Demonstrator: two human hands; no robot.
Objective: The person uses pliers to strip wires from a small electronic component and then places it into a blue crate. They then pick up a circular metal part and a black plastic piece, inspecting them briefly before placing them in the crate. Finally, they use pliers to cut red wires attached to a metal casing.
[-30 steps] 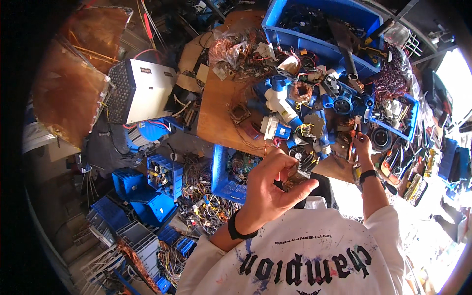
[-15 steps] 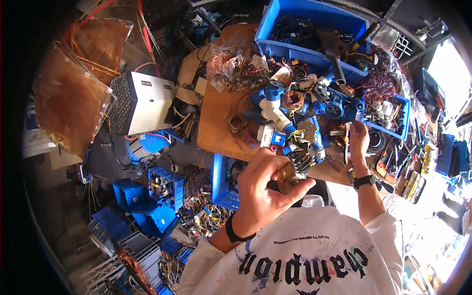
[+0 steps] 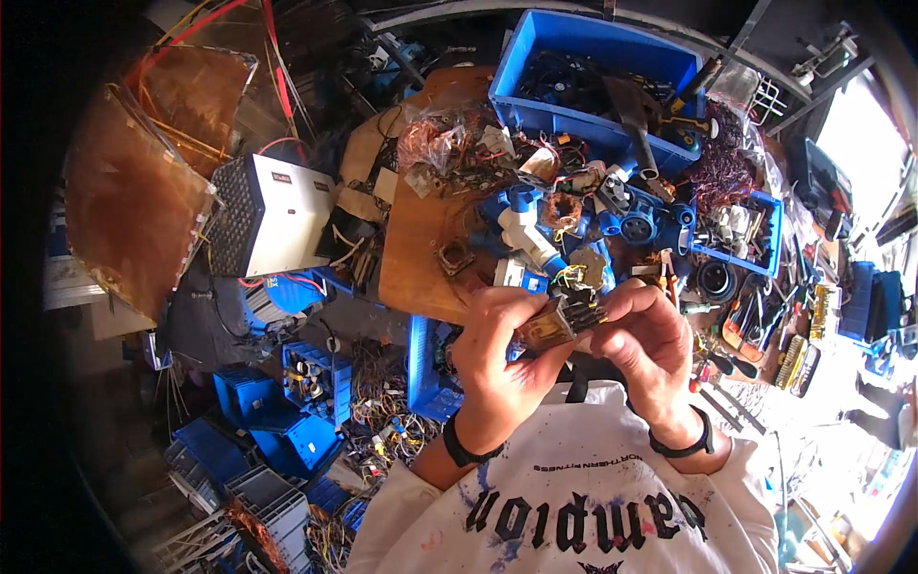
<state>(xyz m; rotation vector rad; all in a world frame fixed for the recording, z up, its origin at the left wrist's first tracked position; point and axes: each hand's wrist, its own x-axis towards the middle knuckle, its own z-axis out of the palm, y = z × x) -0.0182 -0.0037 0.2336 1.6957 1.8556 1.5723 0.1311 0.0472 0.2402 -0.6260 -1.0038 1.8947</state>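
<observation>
My left hand [image 3: 507, 349] is closed around a small block-shaped electrical part with an amber, see-through-looking side [image 3: 547, 327]. It is held above the near edge of the workbench, in front of my chest. Dark, thin strips or prongs stick out of its right end. My right hand [image 3: 652, 349] has thumb and forefinger pinched at that dark end; the exact contact is partly hidden by the fingers. Just beyond my right hand, orange-handled pliers [image 3: 666, 274] lie on the bench. A white and blue plug-like fitting [image 3: 528, 226] lies beyond both hands.
The brown bench top [image 3: 421, 258] carries a pile of blue fittings, a copper coil [image 3: 562, 210] and wires. A large blue crate [image 3: 574, 117] stands at the back, a smaller blue bin [image 3: 776, 234] at right. Hand tools lie at right; a white metal case [image 3: 292, 215] stands left.
My right hand has left the pliers on the bench and come to the part in my left hand. The left hand still holds the part, now turned with its dark end toward the right.
</observation>
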